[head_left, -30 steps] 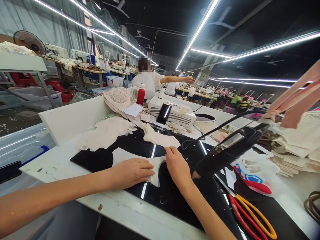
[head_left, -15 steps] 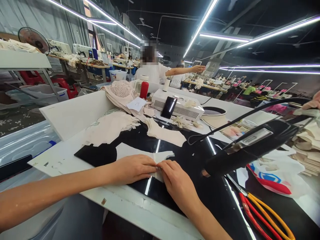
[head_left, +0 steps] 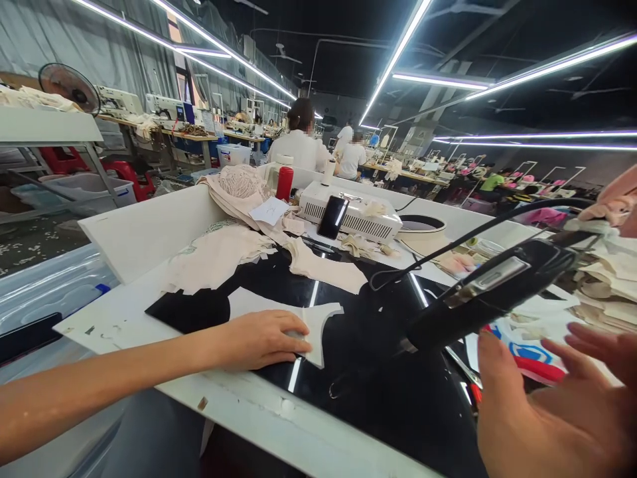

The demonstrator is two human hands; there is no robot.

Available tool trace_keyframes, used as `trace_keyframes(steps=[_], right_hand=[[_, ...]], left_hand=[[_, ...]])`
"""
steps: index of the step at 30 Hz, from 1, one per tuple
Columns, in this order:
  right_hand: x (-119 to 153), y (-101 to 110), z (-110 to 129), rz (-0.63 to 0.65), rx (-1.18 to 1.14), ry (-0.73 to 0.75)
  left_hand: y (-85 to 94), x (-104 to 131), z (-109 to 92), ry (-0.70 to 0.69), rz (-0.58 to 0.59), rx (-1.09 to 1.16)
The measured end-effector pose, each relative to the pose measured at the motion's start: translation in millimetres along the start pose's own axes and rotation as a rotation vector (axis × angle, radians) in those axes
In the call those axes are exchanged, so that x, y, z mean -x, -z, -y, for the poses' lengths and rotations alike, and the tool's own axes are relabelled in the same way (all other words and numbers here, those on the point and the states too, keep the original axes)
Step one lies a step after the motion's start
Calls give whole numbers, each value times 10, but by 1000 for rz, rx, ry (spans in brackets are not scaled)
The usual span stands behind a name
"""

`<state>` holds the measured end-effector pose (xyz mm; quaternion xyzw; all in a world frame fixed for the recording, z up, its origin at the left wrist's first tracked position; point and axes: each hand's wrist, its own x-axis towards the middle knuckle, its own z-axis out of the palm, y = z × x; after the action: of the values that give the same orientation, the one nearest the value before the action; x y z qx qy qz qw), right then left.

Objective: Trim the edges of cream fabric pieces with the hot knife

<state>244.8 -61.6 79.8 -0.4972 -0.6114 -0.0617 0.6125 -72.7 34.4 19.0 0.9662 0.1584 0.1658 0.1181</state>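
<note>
My left hand (head_left: 276, 338) lies flat on a white cut fabric piece (head_left: 318, 342) with curved edges, fingers stretched forward over it. The piece rests on a glossy black tabletop (head_left: 378, 392). My right hand (head_left: 557, 405) is raised at the lower right, thumb and fingers spread, holding nothing. Behind it show scissors (head_left: 465, 368), their handles mostly covered by the hand, and a white plastic bag (head_left: 535, 325) with red and blue print. A black elongated device (head_left: 492, 292) with a cable slants above the tabletop between my hands.
Cream fabric pieces (head_left: 326, 262) and a fabric pile (head_left: 219, 255) lie farther back. Behind are a phone (head_left: 333, 218), a white vented box (head_left: 371, 222) and a red thread cone (head_left: 284, 182). Another hand (head_left: 614, 206) appears at upper right. A person (head_left: 298, 149) sits ahead.
My right hand has left the fabric piece and moved right, opening near the scissors. My left hand stays on the piece. The person ahead has lowered an outstretched arm.
</note>
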Motion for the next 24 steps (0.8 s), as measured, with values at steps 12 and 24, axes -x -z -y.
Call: trace_keyframes(steps=[12, 24], right_hand=[[-195, -464, -112, -69, -461, -461], [-86, -625, 147, -95, -395, -311]], left_hand=[[-60, -75, -219, -108, -55, -21], [-208, -100, -106, -72, -71, -139]])
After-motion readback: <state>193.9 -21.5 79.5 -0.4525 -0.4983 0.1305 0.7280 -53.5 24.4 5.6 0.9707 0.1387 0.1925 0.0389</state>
